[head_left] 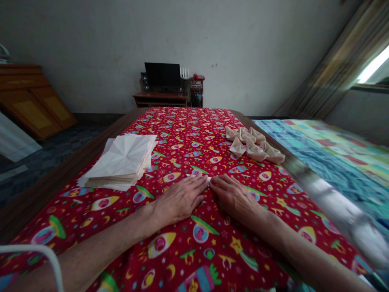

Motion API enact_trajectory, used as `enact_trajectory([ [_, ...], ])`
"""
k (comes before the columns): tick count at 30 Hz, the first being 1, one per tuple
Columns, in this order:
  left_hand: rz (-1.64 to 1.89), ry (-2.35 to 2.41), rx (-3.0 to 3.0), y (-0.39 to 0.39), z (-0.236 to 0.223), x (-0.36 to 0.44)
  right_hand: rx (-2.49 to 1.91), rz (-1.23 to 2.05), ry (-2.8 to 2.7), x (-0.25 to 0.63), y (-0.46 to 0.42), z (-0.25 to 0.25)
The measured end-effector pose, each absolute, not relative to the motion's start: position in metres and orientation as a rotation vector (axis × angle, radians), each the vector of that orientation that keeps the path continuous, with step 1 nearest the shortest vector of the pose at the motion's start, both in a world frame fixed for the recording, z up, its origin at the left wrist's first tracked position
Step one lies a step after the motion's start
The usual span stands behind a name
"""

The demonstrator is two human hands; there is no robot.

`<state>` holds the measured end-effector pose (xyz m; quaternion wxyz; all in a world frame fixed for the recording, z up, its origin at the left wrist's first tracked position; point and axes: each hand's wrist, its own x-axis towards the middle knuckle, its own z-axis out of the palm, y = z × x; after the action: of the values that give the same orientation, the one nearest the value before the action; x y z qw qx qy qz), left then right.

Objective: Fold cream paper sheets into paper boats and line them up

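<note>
A small piece of folded white paper [209, 179] lies on the red patterned tablecloth, mostly hidden beneath my fingers. My left hand [185, 197] rests flat over its left part, fingers stretched out and lying close together. From the other side my right hand [232, 197] bears on the paper's right end, with bent fingers pressed together and the thumb hidden. The fingertips of both hands nearly meet above the paper. To the left is a stack of creased white paper sheets [126, 156]. Several folded paper pieces [255, 150], cream-coloured and pointed, sit in a group farther to the right.
The red tablecloth [194, 247] covers most of a dark wooden table [101, 144]. A white curved tube [50, 255] crosses the lower left corner. Beyond the table stands a desk with a monitor [163, 74]; a bed [322, 158] is along the right side.
</note>
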<state>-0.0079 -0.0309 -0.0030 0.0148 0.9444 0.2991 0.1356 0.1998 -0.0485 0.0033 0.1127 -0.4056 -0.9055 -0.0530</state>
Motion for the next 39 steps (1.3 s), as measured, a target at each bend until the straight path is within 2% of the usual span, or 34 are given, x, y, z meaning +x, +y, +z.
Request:
enact_trajectory([
  [13, 0.462, 1.123, 3.055, -0.037, 0.0, -0.025, -1.075, -0.112, -2.68, 0.214, -0.049, -0.001],
  [22, 0.813, 1.039, 2.801, -0.008, -0.004, -0.026, -1.084, -0.007, -2.371, 0.222, -0.036, -0.015],
  [29, 0.911, 1.065, 2.635, 0.006, -0.005, -0.024, -1.181, 0.017, -2.224, 0.227, -0.027, -0.018],
  [34, 1.062, 1.202, 2.259, 0.008, -0.006, -0.025, -1.15, 0.058, -2.17, 0.224, -0.03, -0.01],
  [39, 1.02, 1.137, 1.689, 0.005, -0.012, -0.015, -1.135, -0.184, -2.122, 0.212, -0.03, -0.008],
])
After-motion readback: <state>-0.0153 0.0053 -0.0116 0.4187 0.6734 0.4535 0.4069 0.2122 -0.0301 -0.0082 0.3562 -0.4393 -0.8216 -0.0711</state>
